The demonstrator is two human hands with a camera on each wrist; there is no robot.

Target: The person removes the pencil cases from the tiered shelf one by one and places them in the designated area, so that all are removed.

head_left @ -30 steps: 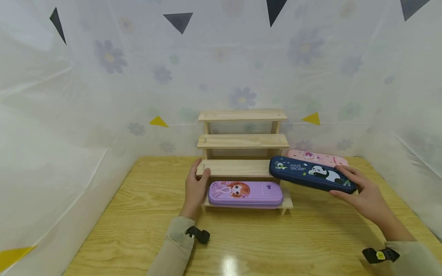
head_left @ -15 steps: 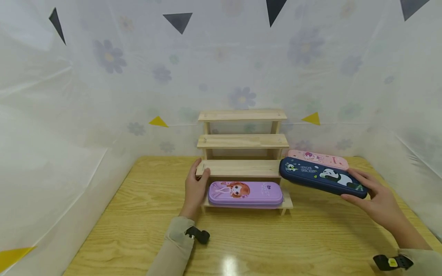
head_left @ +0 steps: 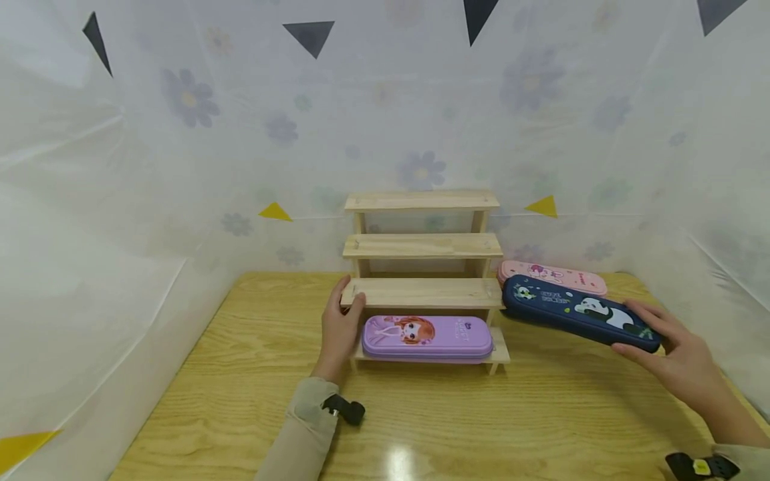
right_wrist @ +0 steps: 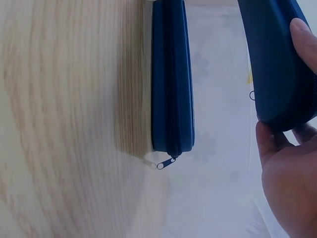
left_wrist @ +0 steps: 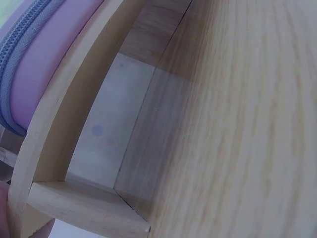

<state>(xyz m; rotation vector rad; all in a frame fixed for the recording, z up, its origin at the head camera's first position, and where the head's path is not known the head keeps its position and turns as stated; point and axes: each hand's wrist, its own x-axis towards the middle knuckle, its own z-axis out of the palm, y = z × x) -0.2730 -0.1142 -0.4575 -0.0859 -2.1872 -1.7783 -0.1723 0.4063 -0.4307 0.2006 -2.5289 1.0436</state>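
Note:
My left hand grips the left end of the second-lowest step of a stepped wooden display stand; only a sliver of it shows in the left wrist view. A purple pencil case with a cartoon girl lies on the lowest step. At the right end of a navy panda pencil case, my right hand pinches it, thumb at the front edge. That case is held slanted right of the stand and overlaps a pink rabbit pencil case behind it.
In the right wrist view a dark blue zippered case rests on the wooden table, apart from the held one. White flowered sheeting encloses the table at the back and sides.
My right hand has carried the navy pencil case rightward and slightly down, away from the stand's second-lowest step. The left hand stays where it was.

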